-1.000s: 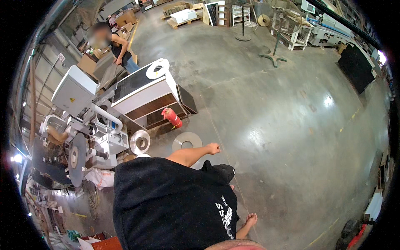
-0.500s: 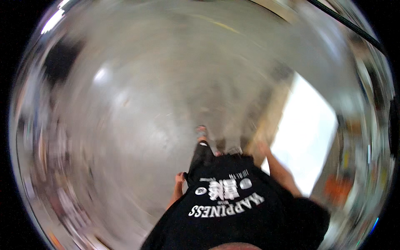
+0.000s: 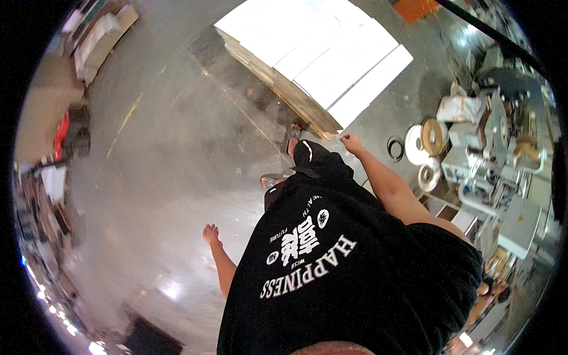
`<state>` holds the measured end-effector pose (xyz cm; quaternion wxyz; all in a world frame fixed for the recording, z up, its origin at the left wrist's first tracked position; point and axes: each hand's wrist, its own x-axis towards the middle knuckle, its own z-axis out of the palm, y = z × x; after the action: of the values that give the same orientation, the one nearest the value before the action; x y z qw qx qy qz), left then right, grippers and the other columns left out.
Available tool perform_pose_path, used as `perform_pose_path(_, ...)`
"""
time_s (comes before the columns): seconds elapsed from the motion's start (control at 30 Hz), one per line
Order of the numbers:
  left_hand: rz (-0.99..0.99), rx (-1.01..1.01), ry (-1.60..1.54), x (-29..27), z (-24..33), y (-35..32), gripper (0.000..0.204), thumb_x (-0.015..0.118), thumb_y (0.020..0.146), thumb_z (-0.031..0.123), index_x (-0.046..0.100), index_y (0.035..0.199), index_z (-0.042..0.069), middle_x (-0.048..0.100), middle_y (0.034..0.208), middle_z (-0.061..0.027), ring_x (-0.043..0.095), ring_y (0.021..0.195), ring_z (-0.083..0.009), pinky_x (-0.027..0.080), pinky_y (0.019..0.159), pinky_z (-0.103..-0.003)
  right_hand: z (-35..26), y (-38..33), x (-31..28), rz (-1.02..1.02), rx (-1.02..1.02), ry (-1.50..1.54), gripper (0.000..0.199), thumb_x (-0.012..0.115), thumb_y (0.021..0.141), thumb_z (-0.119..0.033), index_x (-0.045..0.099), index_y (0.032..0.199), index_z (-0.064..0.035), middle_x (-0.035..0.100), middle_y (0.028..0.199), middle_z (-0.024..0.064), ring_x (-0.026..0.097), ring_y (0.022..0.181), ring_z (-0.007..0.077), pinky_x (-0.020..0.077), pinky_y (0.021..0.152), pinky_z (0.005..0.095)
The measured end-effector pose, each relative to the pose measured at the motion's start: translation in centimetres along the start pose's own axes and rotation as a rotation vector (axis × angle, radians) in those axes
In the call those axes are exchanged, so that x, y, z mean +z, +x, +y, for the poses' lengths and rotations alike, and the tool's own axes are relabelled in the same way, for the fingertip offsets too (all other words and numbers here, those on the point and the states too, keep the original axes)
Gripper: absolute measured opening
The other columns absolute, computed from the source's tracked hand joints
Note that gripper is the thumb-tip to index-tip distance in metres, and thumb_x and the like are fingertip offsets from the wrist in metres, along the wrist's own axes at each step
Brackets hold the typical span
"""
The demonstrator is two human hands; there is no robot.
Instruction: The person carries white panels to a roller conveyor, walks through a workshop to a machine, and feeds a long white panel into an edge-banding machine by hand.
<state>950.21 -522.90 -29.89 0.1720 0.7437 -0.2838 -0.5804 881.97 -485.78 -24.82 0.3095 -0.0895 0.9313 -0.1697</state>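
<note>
My left hand [image 3: 211, 233] hangs out to my side above the grey concrete floor. It is empty, with the fingers loosely bent and a little apart. On the other side, my right hand [image 3: 352, 144] is by the near corner of a stack of flat white boards [image 3: 313, 59]. Its fingers are partly bent and open, and nothing shows in them. Whether a fingertip touches the corner, I cannot tell. The stack's brownish layered side faces the floor at my feet, and its top boards lie slightly offset from one another.
Machinery [image 3: 473, 148] crowds the right side, with white and tan rolls of strip [image 3: 433, 137] on the floor before it. A red and black object [image 3: 71, 133] and stacked panels [image 3: 103, 44] stand at the left. An orange piece [image 3: 414, 9] lies beyond the boards.
The view has turned to the right: the white boards moved from the right side to the top middle. Both hands are farther from my body, and the machinery now shows clearly.
</note>
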Motion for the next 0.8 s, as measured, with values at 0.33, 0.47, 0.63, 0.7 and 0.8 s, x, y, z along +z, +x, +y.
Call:
perform_pose_path(0.33,-0.527,0.334,0.840,23.8,16.1,1.2,0.043,0.064,0.103,0.030,0.063,0.132,-0.001,0.073,0.113,-0.0132,0.070,0.097,-0.0194,0.056,0.081,-0.034,-4.7,6.3,4.0,0.248,0.490,0.223,0.124,0.081,0.075,-0.069,0.026,0.157,0.0073,0.043,0.151,0.0348,0.040,0.143,0.0487,0.0379,0.117,0.0521)
perform_pose_path(0.47,-0.678,0.632,1.251,38.8,19.3,-2.7,0.052,0.065,0.101,0.037,0.061,0.136,-0.002,0.071,0.124,-0.0224,0.070,0.112,-0.0342,0.053,0.096,-0.043,-9.9,10.0,1.7,0.193,0.748,0.291,0.143,0.084,0.067,-0.074,0.007,0.166,-0.0050,0.021,0.165,0.0312,0.020,0.156,0.0440,0.0239,0.124,0.0601)
perform_pose_path(0.63,-0.929,0.784,1.274,55.2,21.9,-7.9,0.046,0.064,0.101,0.035,0.063,0.132,0.002,0.073,0.116,-0.0192,0.071,0.107,-0.0328,0.054,0.095,-0.042,-12.0,13.6,0.3,0.087,0.987,0.295,0.146,0.088,0.067,-0.069,-0.005,0.167,-0.0164,-0.001,0.170,0.0280,0.008,0.159,0.0436,0.0166,0.124,0.0674)
perform_pose_path(0.7,-1.012,0.814,1.404,61.8,24.6,-11.1,0.045,0.064,0.101,0.034,0.063,0.132,0.001,0.074,0.114,-0.0181,0.071,0.104,-0.0318,0.054,0.095,-0.041,-11.0,14.3,1.9,0.120,1.072,0.406,0.146,0.089,0.068,-0.064,-0.008,0.167,-0.0180,-0.002,0.170,0.0281,0.009,0.158,0.0449,0.0161,0.124,0.0682)
perform_pose_path(0.8,-1.102,0.818,1.430,68.6,25.2,-11.0,0.045,0.064,0.101,0.033,0.063,0.132,0.000,0.073,0.115,-0.0181,0.071,0.105,-0.0327,0.054,0.095,-0.042,-11.2,15.3,2.6,0.134,1.110,0.490,0.147,0.092,0.068,-0.058,-0.012,0.166,-0.0191,0.001,0.169,0.0294,0.010,0.158,0.0460,0.0162,0.123,0.0687)
